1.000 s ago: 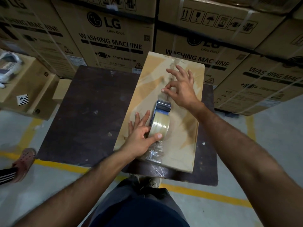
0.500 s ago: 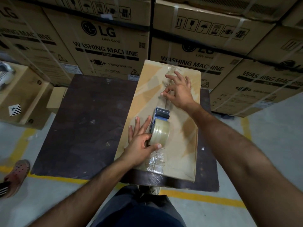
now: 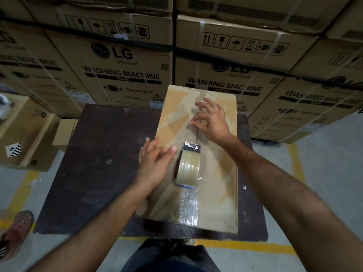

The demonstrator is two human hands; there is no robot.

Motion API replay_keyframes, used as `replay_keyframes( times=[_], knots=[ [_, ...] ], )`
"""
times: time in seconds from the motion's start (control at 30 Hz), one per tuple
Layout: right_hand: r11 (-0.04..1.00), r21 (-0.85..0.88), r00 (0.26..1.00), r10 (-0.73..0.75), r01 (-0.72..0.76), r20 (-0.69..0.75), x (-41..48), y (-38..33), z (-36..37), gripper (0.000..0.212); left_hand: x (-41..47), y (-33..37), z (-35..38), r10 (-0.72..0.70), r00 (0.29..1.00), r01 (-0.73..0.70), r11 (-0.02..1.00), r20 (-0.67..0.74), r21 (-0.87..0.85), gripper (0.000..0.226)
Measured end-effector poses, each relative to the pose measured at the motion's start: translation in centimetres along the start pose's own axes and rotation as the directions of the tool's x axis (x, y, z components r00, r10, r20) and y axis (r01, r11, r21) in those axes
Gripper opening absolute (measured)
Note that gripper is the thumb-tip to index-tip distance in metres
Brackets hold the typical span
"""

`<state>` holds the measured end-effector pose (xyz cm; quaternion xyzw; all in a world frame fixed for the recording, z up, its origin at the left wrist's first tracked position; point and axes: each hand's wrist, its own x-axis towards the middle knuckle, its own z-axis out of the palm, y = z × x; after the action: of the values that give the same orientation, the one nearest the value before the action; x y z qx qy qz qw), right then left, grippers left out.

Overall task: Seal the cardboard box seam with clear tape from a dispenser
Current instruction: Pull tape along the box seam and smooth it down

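Observation:
A long flat cardboard box [image 3: 220, 173] lies lengthwise on a dark table [image 3: 98, 173]. A blue dispenser with a roll of clear tape [image 3: 188, 167] stands on the box's middle seam. A strip of tape [image 3: 192, 134] runs from it towards the far end. My right hand [image 3: 214, 124] is beyond the dispenser, thumb and forefinger pinched on that strip, the other fingers spread. My left hand [image 3: 155, 160] is blurred, just left of the roll and off it, fingers apart. Crinkled tape [image 3: 189, 209] covers the seam near me.
Stacked washing machine cartons [image 3: 121, 75] form a wall right behind the table. A smaller cardboard box [image 3: 25, 134] stands at the left. Another person's foot in a sandal [image 3: 15, 232] is at the lower left. Yellow lines [image 3: 245, 248] mark the grey floor.
My left hand has let go of the tape roll and moved a little to the left. The right hand stays pinched on the strip over the seam. The view has shifted slightly.

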<state>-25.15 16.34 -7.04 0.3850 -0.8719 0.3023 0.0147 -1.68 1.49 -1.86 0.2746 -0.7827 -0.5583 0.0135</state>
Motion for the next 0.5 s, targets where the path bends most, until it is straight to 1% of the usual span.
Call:
replay_keyframes(
  times=[0.07, 0.13, 0.2, 0.3, 0.5],
  knots=[
    [1.0, 0.023, 1.0, 0.001, 0.0, -0.013, -0.1, -0.1, 0.0, 0.021, 3.3, 0.7, 0.0, 0.024, 1.0, -0.024, 0.996, 0.0, 0.086, 0.036],
    [0.999, 0.033, 1.0, -0.005, 0.005, -0.017, 0.0, -0.2, -0.1, 0.021, 6.8, 1.5, 0.6, 0.048, 0.998, -0.058, 0.976, 0.052, 0.212, 0.029],
    [0.999, 0.03, 0.999, -0.019, 0.02, -0.026, 0.1, -0.2, -0.3, 0.022, 9.4, 2.1, 1.8, 0.056, 0.992, -0.086, 0.956, 0.114, 0.281, 0.028],
    [1.0, 0.026, 1.0, -0.016, 0.016, -0.024, 0.0, -0.2, -0.5, 0.022, 11.6, 2.1, 3.3, 0.048, 0.983, -0.096, 0.958, 0.18, 0.269, 0.023],
    [0.999, 0.027, 0.999, -0.026, 0.027, -0.046, -0.2, 0.0, -0.5, 0.023, 12.7, 2.2, 3.6, 0.086, 0.983, -0.127, 0.956, 0.163, 0.264, 0.006]
  ],
)
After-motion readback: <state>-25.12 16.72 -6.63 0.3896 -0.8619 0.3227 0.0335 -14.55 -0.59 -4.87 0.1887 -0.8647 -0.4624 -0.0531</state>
